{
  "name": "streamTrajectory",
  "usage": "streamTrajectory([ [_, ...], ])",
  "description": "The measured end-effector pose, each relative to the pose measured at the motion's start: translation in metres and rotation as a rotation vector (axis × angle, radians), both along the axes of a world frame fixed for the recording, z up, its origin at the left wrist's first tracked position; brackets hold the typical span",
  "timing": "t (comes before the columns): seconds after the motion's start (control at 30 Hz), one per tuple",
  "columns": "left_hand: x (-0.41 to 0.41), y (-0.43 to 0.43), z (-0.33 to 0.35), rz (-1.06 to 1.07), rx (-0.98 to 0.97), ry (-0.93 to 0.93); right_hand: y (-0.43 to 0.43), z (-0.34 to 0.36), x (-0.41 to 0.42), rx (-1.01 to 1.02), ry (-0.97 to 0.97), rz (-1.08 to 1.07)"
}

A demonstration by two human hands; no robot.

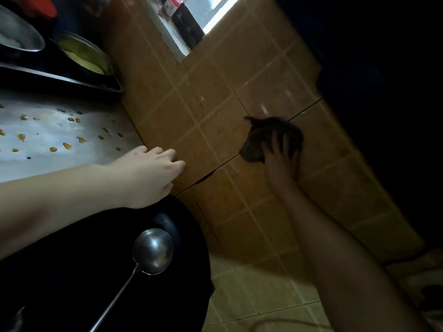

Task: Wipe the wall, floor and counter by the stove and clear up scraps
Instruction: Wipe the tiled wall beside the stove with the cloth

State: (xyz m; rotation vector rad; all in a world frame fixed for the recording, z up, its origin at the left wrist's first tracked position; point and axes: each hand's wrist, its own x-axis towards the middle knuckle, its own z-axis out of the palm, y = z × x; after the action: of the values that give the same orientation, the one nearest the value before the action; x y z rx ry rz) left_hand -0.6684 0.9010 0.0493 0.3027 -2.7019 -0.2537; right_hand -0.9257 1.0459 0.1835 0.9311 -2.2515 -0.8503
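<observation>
Right hand (pixel 280 156) presses dark rag (pixel 271 137) flat on tiled wall (pixel 215 92) at 3 o'clock, wiping; left hand (pixel 153 173), loosely open and empty, braces on scrap-strewn counter (pixel 60 140) edge, likely for balance

A steel ladle (pixel 152 250) lies in a black wok (pixel 100 279).

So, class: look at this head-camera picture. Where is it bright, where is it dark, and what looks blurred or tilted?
Head view: daylight from the window lights the counter and the left hand; the right hand pressing the cloth on the tiled wall sits in shade; the right edge is near black; the ladle shows glare; the frame is tilted and softly blurred.
</observation>
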Motion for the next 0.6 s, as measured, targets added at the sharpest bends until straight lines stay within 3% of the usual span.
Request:
streamTrajectory([
  [0.27, 0.012, -0.013, -0.013, -0.069, 0.052, -0.016, 0.065, -0.105, 0.006, 0.348, -0.23, -0.163],
  [0.43, 0.01, -0.021, -0.005, -0.069, 0.039, 0.004, 0.065, -0.09, 0.003, 0.39, -0.232, -0.154],
  [0.6, 0.008, -0.025, 0.005, -0.055, 0.001, 0.022, 0.039, -0.041, 0.001, 0.216, -0.176, -0.06],
])
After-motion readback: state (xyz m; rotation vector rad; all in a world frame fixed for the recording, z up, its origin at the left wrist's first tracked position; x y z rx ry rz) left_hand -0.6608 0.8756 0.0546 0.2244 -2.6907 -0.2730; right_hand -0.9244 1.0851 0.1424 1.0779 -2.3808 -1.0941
